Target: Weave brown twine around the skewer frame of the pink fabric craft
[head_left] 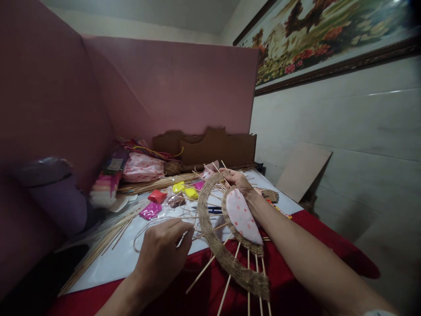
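My right hand [237, 181] grips the upper end of a half-round woven piece [206, 219], tilted above the table. Two bands of brown twisted cord run across thin wooden sticks [237, 254] that fan outward past the outer band. A white fabric half-circle with pink-red dots [241, 215] fills its centre. Left of the outer band, my left hand [166, 243] is closed, thumb and fingertips pinched on a thin cord [136, 237] that loops over the white sheet. Part of the cord is hidden behind that hand. Dark blue snips [215, 210] lie behind the woven piece.
On the table's white sheet [98, 270] lie bundles of sticks [108, 239] and red [157, 196], magenta [150, 211] and yellow [191, 193] packets. Dotted fabric [144, 166], a cord ball [173, 168] and cardboard [219, 149] stand behind. Red cloth [332, 245] covers the near edge.
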{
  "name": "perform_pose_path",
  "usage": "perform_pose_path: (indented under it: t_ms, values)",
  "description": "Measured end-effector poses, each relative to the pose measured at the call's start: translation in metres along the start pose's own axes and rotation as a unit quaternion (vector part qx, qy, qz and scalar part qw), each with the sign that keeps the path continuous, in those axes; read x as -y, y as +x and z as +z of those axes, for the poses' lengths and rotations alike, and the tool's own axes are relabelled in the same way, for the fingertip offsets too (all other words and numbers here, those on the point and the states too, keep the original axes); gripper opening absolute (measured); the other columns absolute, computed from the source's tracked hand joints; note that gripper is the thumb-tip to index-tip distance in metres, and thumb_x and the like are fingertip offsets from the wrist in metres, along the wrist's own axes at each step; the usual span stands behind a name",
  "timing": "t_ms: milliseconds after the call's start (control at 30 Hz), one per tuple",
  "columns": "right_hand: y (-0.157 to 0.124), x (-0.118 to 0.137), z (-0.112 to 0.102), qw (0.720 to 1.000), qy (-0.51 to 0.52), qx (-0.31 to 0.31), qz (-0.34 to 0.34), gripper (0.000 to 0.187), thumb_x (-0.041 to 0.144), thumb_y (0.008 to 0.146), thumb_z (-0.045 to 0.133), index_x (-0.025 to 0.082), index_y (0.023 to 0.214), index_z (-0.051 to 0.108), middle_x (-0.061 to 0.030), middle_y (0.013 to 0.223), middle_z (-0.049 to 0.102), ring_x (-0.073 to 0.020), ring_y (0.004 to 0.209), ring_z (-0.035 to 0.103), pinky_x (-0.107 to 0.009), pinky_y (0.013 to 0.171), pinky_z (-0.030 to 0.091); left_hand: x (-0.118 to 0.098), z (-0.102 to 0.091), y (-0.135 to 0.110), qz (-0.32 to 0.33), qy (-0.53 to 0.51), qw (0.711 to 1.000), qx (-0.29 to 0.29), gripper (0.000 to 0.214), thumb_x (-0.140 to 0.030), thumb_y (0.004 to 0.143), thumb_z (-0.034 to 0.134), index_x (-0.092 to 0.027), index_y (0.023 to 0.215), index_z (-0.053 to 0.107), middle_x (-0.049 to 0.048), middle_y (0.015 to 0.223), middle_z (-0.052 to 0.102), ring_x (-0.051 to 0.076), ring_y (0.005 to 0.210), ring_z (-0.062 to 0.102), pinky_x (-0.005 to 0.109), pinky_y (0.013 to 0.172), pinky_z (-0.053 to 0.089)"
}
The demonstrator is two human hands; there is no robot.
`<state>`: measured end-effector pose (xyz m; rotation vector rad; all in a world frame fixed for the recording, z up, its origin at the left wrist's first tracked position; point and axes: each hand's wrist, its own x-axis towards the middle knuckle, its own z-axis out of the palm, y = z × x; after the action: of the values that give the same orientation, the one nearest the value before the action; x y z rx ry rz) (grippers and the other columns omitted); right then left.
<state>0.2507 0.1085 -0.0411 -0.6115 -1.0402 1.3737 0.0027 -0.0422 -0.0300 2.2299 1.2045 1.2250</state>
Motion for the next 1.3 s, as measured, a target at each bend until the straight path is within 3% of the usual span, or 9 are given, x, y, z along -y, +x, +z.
perform_pose_path:
  t_ms: [100, 233, 500, 767, 1000, 1200, 1300]
  values:
    - [-0.001, 0.0, 0.001, 1.0, -0.001, -0.002, 0.0, 0.03, 0.017, 0.062, 0.069, 0.015, 0.089, 0.058, 0.0025, 0.059, 0.062, -0.0045, 0.033, 0.043, -0.017, 0.03, 0.027, -0.001, 0.002, -0.002, 0.044, 0.081, 0.996, 0.005, 0.016, -0.024, 0.077, 0.057, -0.025, 0.068, 0.07, 0.0047, 0.062, 0.06, 0.017, 0.061, 0.05, 0.028, 0.064, 0.034]
    - [-0.003, 0.0, 0.004, 1.0, -0.004, 0.0, 0.001, 0.027, 0.016, 0.063, 0.068, 0.015, 0.088, 0.059, 0.0031, 0.058, 0.061, -0.0051, 0.034, 0.044, -0.017, 0.031, 0.029, -0.003, 0.004, -0.003, 0.069, 0.086, 0.994, 0.01, 0.017, -0.023, 0.077, 0.057, -0.024, 0.067, 0.069, 0.0053, 0.062, 0.06, 0.017, 0.063, 0.05, 0.029, 0.065, 0.033]
    - [-0.004, -0.004, 0.007, 1.0, -0.008, -0.001, -0.002, 0.027, 0.012, 0.062, 0.067, 0.014, 0.088, 0.059, 0.0019, 0.06, 0.062, -0.0051, 0.033, 0.044, -0.017, 0.031, 0.029, -0.002, 0.007, -0.004, 0.139, 0.193, 0.971, 0.026, 0.018, -0.017, 0.079, 0.053, -0.023, 0.07, 0.068, 0.0043, 0.06, 0.06, 0.015, 0.057, 0.047, 0.027, 0.057, 0.026]
    - [-0.005, 0.0, 0.007, 1.0, -0.007, -0.003, 0.0, 0.025, 0.016, 0.065, 0.067, 0.014, 0.089, 0.058, 0.0004, 0.061, 0.062, -0.0055, 0.034, 0.044, -0.017, 0.03, 0.029, 0.003, 0.009, -0.006, 0.109, 0.219, 0.97, -0.004, 0.018, -0.015, 0.076, 0.055, -0.026, 0.074, 0.069, 0.0025, 0.054, 0.061, 0.016, 0.053, 0.05, 0.027, 0.056, 0.022]
    - [-0.005, 0.001, 0.008, 1.0, -0.009, -0.006, 0.002, 0.024, 0.013, 0.065, 0.065, 0.014, 0.087, 0.058, 0.0008, 0.06, 0.062, -0.0053, 0.033, 0.044, -0.017, 0.031, 0.029, 0.001, 0.01, -0.006, 0.114, 0.305, 0.945, -0.012, 0.02, -0.013, 0.071, 0.055, -0.026, 0.08, 0.07, 0.0019, 0.049, 0.063, 0.014, 0.04, 0.049, 0.026, 0.049, 0.016]
    - [-0.006, 0.0, 0.01, 1.0, -0.015, -0.007, 0.004, 0.027, 0.013, 0.062, 0.066, 0.013, 0.088, 0.059, 0.0016, 0.057, 0.061, -0.0061, 0.032, 0.044, -0.018, 0.032, 0.03, -0.01, 0.008, -0.004, 0.048, 0.376, 0.921, 0.096, 0.033, -0.014, 0.077, 0.042, -0.025, 0.093, 0.069, 0.0038, 0.059, 0.069, 0.021, 0.051, 0.062, 0.028, 0.05, 0.031]
    - [-0.006, 0.0, 0.011, 1.0, -0.017, -0.006, 0.002, 0.026, 0.012, 0.062, 0.066, 0.013, 0.087, 0.06, 0.0017, 0.057, 0.061, -0.0058, 0.033, 0.044, -0.018, 0.032, 0.029, -0.012, 0.008, -0.004, 0.039, 0.38, 0.917, 0.116, 0.035, -0.015, 0.079, 0.04, -0.026, 0.097, 0.067, 0.0032, 0.064, 0.071, 0.022, 0.056, 0.065, 0.03, 0.053, 0.038]
